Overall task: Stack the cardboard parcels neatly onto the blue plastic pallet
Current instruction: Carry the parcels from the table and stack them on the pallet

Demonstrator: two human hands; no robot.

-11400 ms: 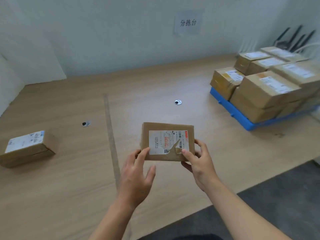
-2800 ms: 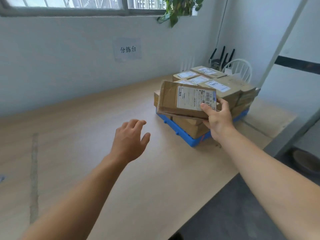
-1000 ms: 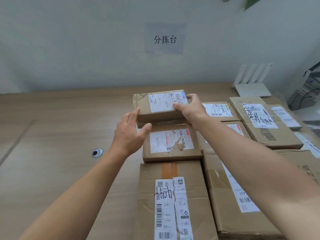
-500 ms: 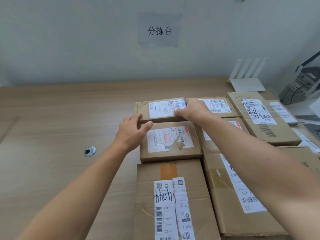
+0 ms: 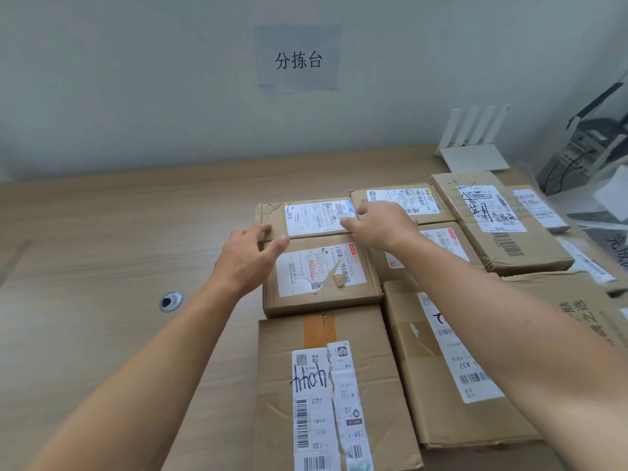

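The small cardboard parcel [image 5: 306, 216] with a white label lies flat at the far left of the stack, behind the parcel with a torn label [image 5: 319, 277]. My right hand [image 5: 382, 226] grips its right end, thumb on the front edge and fingers over the top. My left hand [image 5: 248, 260] is open, with straight fingertips touching the parcel's front left corner. Several more parcels fill the stack: a long one [image 5: 333, 385] nearest me and a marker-scribbled one [image 5: 492, 219] to the right. The blue pallet is hidden beneath them.
The wooden table [image 5: 102, 249] stretches to the left, with a round cable hole [image 5: 171, 301]. A white router [image 5: 474, 154] stands at the back right by the wall, and black equipment with cables [image 5: 584, 147] sits at the far right. A paper sign [image 5: 299, 59] hangs on the wall.
The small parcel has come down from above the stack and now lies flat behind the torn-label parcel. Both hands have stayed at its ends.
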